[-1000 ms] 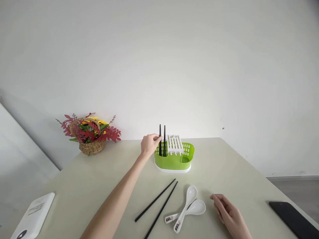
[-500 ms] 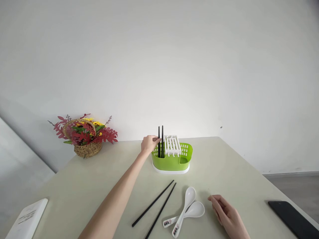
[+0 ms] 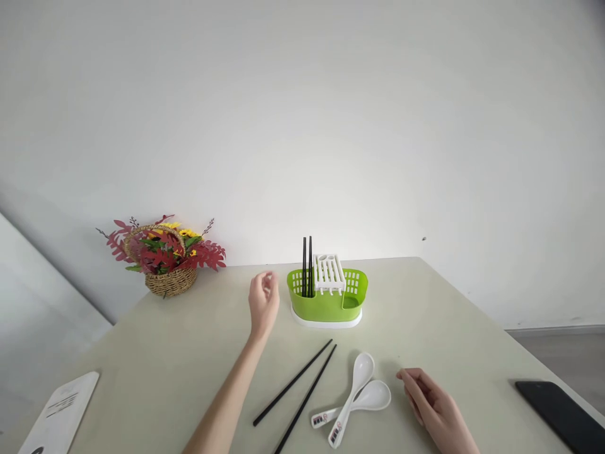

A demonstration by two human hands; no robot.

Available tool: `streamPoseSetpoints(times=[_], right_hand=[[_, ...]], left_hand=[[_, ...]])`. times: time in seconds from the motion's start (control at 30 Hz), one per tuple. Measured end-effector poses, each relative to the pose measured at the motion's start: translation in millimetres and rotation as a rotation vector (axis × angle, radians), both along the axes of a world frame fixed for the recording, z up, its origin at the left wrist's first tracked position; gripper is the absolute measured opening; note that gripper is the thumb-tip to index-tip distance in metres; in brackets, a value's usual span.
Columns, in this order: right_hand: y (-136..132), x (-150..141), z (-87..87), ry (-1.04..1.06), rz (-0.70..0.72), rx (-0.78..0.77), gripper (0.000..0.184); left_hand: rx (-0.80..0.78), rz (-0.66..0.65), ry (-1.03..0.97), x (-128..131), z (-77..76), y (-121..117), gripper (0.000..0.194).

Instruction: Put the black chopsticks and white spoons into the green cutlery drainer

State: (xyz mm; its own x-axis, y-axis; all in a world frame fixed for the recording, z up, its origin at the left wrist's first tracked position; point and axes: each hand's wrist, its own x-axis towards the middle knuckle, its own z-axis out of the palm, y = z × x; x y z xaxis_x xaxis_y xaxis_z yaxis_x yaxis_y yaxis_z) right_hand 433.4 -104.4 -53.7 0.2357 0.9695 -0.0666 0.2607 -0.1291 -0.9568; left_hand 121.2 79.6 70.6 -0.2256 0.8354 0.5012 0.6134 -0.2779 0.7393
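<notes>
My left hand hovers over the table just left of the green cutlery holder, empty, its fingers loosely bent with a gap between them. Two black chopsticks stand upright in the holder's left compartment, beside the white slotted rack. On the table in front lie two more black chopsticks, apart and slanting. Two white spoons are crossed, one over the other. My right hand rests to the right of the spoons, fingers curled and thumb against the forefinger, holding nothing.
A wicker basket of red and yellow flowers stands at the back left by the wall. At the left front lies a white flat box with dark print. A black phone lies near the right table edge.
My left hand has let go of the upright chopsticks and drawn back to the left and down. The chopsticks stay standing in the holder. My right hand has hardly moved.
</notes>
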Motion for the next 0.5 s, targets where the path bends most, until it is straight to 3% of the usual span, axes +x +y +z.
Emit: streamPoseSetpoints(times=[0.07,0.17,0.23,0.37,0.5], right_hand=[[0.0,0.0,-1.2,-0.006,0.003,-0.009,0.046],[-1.4,-3.2,-1.4,0.0,-0.019,0.002,0.047],[-2.9,-6.6,-1.3,0.005,-0.052,0.018,0.047],[-4.8,-12.1,-1.3,-0.012,-0.094,0.025,0.048],[-5.2,-14.2,0.1,-0.041,-0.105,0.024,0.049]], left_hand=[[-0.074,-0.016,-0.036,-7.6,-21.3,-32.1,0.043],[-0.245,-0.233,0.058,-14.7,-53.0,-77.4,0.038],[-0.28,-0.338,0.153,-15.4,-67.5,-103.1,0.032],[-0.328,-0.367,0.308,-9.2,-74.4,-136.7,0.023],[-0.453,-0.295,0.449,-3.0,-65.5,-140.5,0.028]])
